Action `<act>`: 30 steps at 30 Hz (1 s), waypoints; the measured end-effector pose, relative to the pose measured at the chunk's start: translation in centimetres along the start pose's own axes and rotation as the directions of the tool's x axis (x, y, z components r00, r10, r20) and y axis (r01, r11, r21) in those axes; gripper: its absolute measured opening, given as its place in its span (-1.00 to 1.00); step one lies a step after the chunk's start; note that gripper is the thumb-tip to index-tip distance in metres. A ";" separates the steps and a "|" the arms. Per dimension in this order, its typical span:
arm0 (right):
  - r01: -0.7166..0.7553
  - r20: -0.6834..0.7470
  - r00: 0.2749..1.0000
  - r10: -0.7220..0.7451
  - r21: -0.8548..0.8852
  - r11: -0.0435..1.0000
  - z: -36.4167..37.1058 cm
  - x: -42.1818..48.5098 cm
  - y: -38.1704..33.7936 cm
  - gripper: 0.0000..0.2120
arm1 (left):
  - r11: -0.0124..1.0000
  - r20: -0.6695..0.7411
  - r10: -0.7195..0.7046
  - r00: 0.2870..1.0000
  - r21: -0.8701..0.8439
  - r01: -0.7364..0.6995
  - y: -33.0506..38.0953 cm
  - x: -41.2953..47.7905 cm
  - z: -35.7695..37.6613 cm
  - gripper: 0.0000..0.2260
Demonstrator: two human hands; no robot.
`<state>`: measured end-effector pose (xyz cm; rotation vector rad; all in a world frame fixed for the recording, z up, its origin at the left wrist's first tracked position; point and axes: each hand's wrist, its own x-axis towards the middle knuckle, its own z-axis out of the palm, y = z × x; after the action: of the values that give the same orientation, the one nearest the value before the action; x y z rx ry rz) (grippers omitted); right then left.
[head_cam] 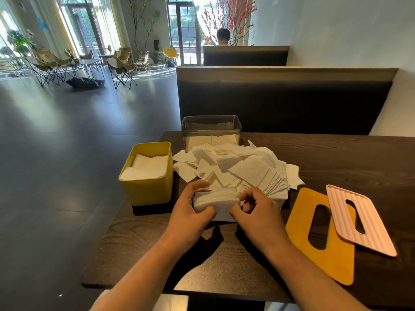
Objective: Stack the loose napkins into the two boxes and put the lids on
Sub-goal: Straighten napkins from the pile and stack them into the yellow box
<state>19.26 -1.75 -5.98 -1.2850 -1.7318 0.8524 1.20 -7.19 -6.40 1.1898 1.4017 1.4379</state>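
While my left hand (190, 212) and right hand (258, 212) grip a bundle of napkins (215, 199), the yellow box (147, 189) sits partly filled, the clear box (211, 129) is barely started, a loose pile (242, 167) remains, and both lids (332, 261) lie unused.

Both curled inward: left grip (191, 213), right grip (256, 213).

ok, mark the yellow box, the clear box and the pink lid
yellow box (147, 189): head view, front wall.
clear box (211, 129): head view, near wall.
pink lid (372, 221): head view, ribbed top, right of its slot.
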 end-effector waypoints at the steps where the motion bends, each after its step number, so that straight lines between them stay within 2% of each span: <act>1: 0.002 0.003 1.000 -0.002 -0.008 1.000 0.0 0.0 -0.1 -0.84 | 1.000 0.001 0.001 1.000 -0.003 -0.001 0.0 0.0 0.0 -0.50; 15: -0.021 -0.041 0.999 0.021 0.010 1.000 0.1 0.1 0.2 -0.86 | 1.000 0.012 0.010 1.000 -0.023 -0.010 -0.2 0.1 0.1 -0.54; 20: -0.060 -0.037 0.997 0.063 0.069 0.996 0.2 0.5 0.3 -0.75 | 1.000 0.021 0.004 1.000 -0.005 -0.004 0.0 0.0 0.1 -0.56; 26: -0.030 -0.007 1.000 0.030 0.040 0.999 0.3 0.5 0.4 -0.87 | 0.999 0.067 -0.012 0.998 -0.029 0.014 0.2 -0.2 0.1 -0.54; 30: -0.010 -0.018 1.000 0.011 0.077 0.997 0.3 0.5 0.3 -0.88 | 1.000 0.069 -0.001 0.998 -0.018 0.002 0.1 -0.1 0.0 -0.53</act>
<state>19.06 -1.19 -6.31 -1.2488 -1.6634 0.9016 1.28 -7.31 -6.30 1.2151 1.3391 1.3926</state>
